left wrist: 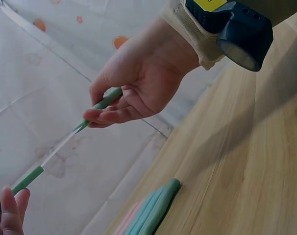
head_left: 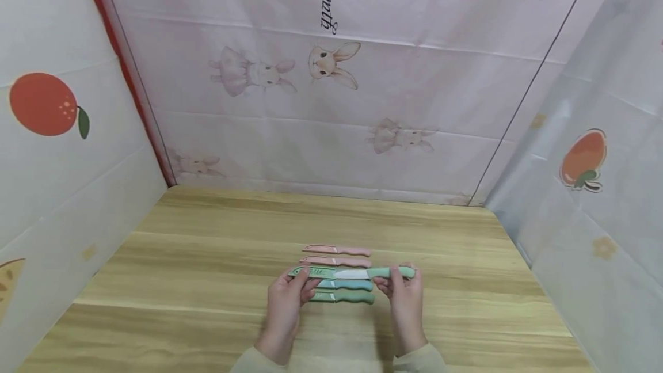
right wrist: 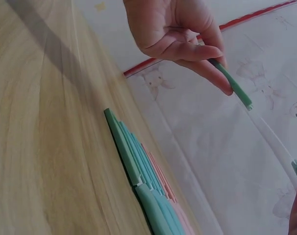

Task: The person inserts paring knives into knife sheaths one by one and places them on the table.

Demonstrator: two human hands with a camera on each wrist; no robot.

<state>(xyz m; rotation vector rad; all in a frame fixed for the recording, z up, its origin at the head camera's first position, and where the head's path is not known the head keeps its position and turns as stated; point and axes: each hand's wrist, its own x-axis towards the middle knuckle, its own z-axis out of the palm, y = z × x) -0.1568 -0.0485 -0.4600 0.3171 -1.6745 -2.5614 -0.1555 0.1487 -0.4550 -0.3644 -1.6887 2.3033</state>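
Observation:
A fruit knife with a light green handle [head_left: 380,273] is held level above the table, its pale blade [head_left: 352,274] bare for most of its length. My right hand [head_left: 407,307] pinches the handle between thumb and fingers. In my left hand [head_left: 284,304] is the matching green sheath [head_left: 320,273], gripped near its far end. The blade's tip meets the sheath's mouth; how far inside it goes, I cannot tell. Below lie sheathed knives in a row: a green knife [head_left: 354,296], a blue knife [head_left: 354,285] and two pink knives [head_left: 352,262] beyond, partly covered by the hands.
The wooden table [head_left: 207,281] runs back to a pink rabbit-print curtain [head_left: 290,148]. Fruit-patterned sheets stand at both sides, the left sheet [head_left: 52,189] and the right sheet [head_left: 611,131]. A dark camera [left wrist: 244,36] sits on the right wrist.

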